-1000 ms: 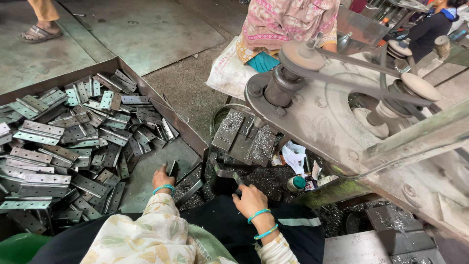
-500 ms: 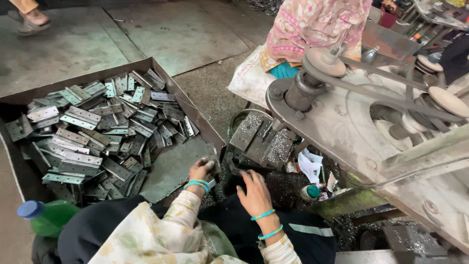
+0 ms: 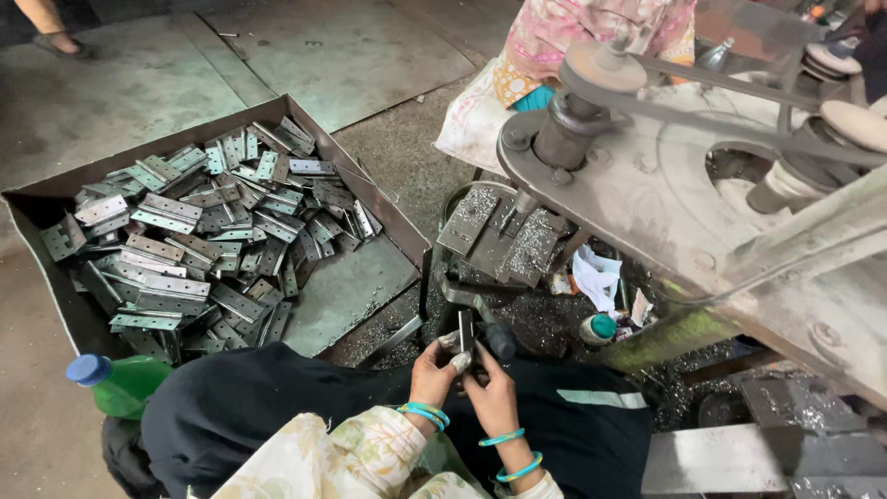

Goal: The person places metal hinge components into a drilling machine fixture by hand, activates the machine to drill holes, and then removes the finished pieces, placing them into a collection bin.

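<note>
- Both hands have come together since half a second ago: then my left hand (image 3: pixel 432 370) sat nearer the tray corner and my right hand (image 3: pixel 490 393) was apart from it; now they meet in front of my lap, and my head has shifted so the tray sits further left in view.
- Left hand: fingers closed round a small dark metal hinge piece (image 3: pixel 465 331), held upright, just below the black lever handle (image 3: pixel 488 325) of the bench fixture.
- Right hand: touching the same piece from the other side, fingers curled on its lower edge. Whether it truly grips or only steadies, I cannot tell.
- Hinge piece is between my two hands, above my dark lap cloth (image 3: pixel 305 397), not yet on the slanted work plates (image 3: pixel 504 236).
- Progress, my judgement: the big metal tray (image 3: pixel 360 286) on my left holds a heaped pile of hinges (image 3: pixel 199 236), with bare floor showing only at its near right corner. No separate heap of finished parts is visible, so I cannot count what is done.
- Metal swarf lies thick around the fixture, which suggests much work already run.
- Also noted: green bottle with blue cap (image 3: pixel 120 379) at my left knee; belt-driven machine (image 3: pixel 702 185) on the right; another person in pink patterned cloth (image 3: pixel 601 32) seated beyond it.
</note>
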